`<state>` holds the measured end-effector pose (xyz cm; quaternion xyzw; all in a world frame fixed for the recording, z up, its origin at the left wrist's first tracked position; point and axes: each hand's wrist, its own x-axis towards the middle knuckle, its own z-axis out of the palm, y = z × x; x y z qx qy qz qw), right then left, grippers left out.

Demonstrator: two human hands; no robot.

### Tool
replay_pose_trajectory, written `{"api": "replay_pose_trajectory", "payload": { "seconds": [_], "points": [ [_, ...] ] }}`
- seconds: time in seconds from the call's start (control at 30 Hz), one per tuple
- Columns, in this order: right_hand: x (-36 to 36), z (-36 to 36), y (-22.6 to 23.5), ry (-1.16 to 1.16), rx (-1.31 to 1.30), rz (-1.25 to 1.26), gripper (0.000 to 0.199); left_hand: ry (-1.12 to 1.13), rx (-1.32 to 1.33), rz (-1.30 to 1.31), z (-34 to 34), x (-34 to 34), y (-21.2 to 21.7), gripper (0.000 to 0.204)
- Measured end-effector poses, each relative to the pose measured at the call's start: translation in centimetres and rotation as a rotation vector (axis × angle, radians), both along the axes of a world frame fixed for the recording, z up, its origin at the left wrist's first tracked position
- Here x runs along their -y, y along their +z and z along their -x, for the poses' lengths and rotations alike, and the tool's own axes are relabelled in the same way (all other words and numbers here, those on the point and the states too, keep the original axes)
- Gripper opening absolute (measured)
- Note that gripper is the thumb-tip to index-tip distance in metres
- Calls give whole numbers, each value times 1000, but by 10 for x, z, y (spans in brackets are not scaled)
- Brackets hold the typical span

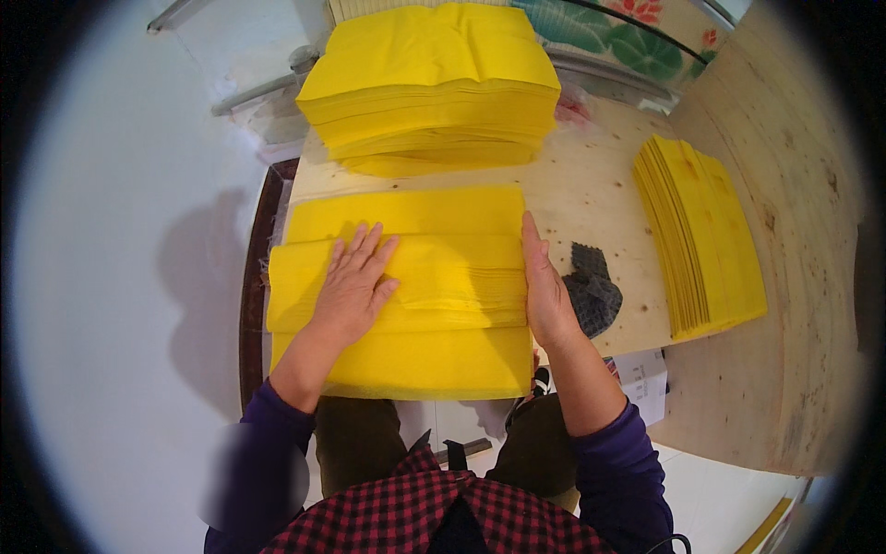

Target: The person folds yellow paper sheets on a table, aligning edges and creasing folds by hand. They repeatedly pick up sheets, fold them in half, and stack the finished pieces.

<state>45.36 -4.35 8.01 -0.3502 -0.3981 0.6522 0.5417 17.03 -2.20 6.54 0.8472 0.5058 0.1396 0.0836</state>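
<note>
A wooden table (595,189) is bearing a tall yellow stack (429,78) behind the folded yellow fabric (448,291), a yellow bundle (709,240) at right and a grey cloth (595,294). The fabric is lying under the flat, spread left hand (351,297), its right edge meeting the straight-fingered right hand (548,294).

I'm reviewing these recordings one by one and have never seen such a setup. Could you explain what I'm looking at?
There is no machine here: a person is working bare-handed. The picture comes from a wide fisheye camera worn on the head, looking down, so straight edges bend near the rim. The left hand lies on a folded yellow stack; the right hand stands on edge along its right side. Neither visibly grips anything. Also on the wooden table are a taller yellow stack farther away, another yellow stack at the right, and a dark grey piece near the right hand.
</note>
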Motion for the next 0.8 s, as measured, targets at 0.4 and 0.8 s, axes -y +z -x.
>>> {"api": "replay_pose_trajectory", "payload": {
  "seconds": [0.4, 0.8],
  "points": [
    [-4, 10, -6, -183, 1084, -246, 68, -14, -13, 12, -4, 3, -5, 56],
    [21, 91, 0, 208, 1655, -596, 90, 3, -38, -3, -7, 2, -12, 51]
  ]
}}
